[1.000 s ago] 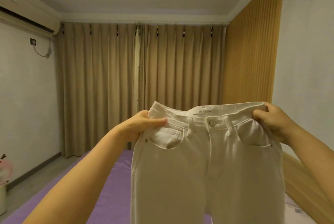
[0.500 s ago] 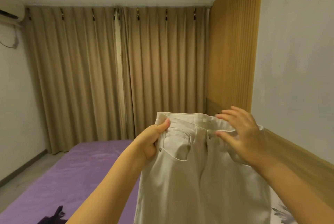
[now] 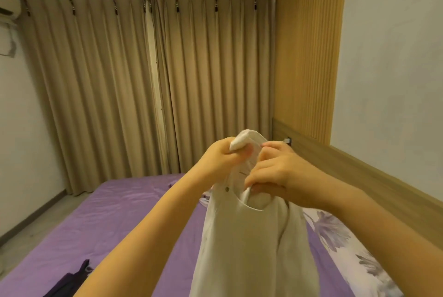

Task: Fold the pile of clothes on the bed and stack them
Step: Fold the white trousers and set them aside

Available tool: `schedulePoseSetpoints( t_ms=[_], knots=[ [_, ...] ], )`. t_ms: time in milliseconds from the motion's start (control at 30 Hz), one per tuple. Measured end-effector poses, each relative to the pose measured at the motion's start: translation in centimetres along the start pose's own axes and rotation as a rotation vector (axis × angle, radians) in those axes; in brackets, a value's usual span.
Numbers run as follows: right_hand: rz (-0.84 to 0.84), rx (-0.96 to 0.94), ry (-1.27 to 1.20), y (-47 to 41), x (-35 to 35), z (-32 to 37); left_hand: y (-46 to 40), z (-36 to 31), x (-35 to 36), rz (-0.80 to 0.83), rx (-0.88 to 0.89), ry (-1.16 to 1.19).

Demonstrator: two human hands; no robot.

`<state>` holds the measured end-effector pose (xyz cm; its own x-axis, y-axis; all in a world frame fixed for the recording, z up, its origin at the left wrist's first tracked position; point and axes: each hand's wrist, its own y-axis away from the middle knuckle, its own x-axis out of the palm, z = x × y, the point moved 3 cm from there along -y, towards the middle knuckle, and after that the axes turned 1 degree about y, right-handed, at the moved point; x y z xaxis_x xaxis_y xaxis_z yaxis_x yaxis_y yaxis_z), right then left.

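Purple bed (image 3: 124, 213) lay below; white trousers (image 3: 249, 244) were held above it, waistband clamped by left hand (image 3: 223, 156) fingers, pocket edge pinched by right hand (image 3: 275, 174).

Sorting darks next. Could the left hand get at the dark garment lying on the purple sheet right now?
Probably not: the left hand grips the white trousers, and the dark garment lies low, far off.

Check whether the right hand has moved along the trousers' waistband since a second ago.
Yes. The right hand has crossed from the waistband's far end to meet the left hand, folding the trousers in half lengthwise.
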<state>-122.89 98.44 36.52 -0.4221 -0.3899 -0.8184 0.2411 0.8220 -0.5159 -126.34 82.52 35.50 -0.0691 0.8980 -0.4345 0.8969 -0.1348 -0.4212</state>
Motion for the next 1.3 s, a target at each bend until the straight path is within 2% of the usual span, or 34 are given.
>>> schedulePoseSetpoints(
  t_ms=[67, 133, 267, 300, 367, 500, 633, 833, 967, 1167, 1300],
  knots=[
    [0.128, 0.031, -0.066, -0.1, 0.2, -0.9, 0.0, -0.4, 0.6, -0.039, 0.093, -0.17],
    [0.082, 0.073, -0.068, -0.1, 0.6, -1.2, 0.0, -0.4, 0.6, -0.051, 0.024, -0.031],
    [-0.416, 0.318, -0.122, 1.1, 0.9, -0.3, -0.2, 0.5, 0.0, -0.031, -0.219, 0.421],
    [-0.5, 0.334, -0.113, 1.3, 1.3, 0.1, -0.2, 0.7, -0.1, -0.036, -0.249, 0.49],
    [-0.559, 0.354, -0.225, 1.5, 2.1, 0.9, -0.1, 0.9, -0.1, -0.043, -0.291, 0.607],
    [-0.551, 0.393, -0.388, 1.7, 2.8, 1.4, 0.4, 1.0, -0.5, -0.02, -0.327, 0.796],
    [-0.586, 0.623, -0.675, 1.2, 3.2, 1.6, 0.5, 0.7, -0.4, -0.024, -0.296, 0.875],
    [-0.58, 0.855, -0.801, 0.6, 4.5, 1.8, 0.7, 1.4, 0.2, -0.132, -0.264, 0.908],
    [-0.489, 0.862, -0.769, 0.2, 4.4, 1.8, 0.6, 1.3, -0.1, -0.139, -0.224, 0.874],
    [-0.416, 0.823, -0.578, -0.1, 3.8, 1.8, 0.2, 1.1, -0.6, -0.145, -0.193, 0.777],
    [-0.357, 0.815, -0.503, 0.5, 3.9, 1.6, -0.8, 1.2, -2.6, -0.262, -0.172, 0.739]
  ],
)
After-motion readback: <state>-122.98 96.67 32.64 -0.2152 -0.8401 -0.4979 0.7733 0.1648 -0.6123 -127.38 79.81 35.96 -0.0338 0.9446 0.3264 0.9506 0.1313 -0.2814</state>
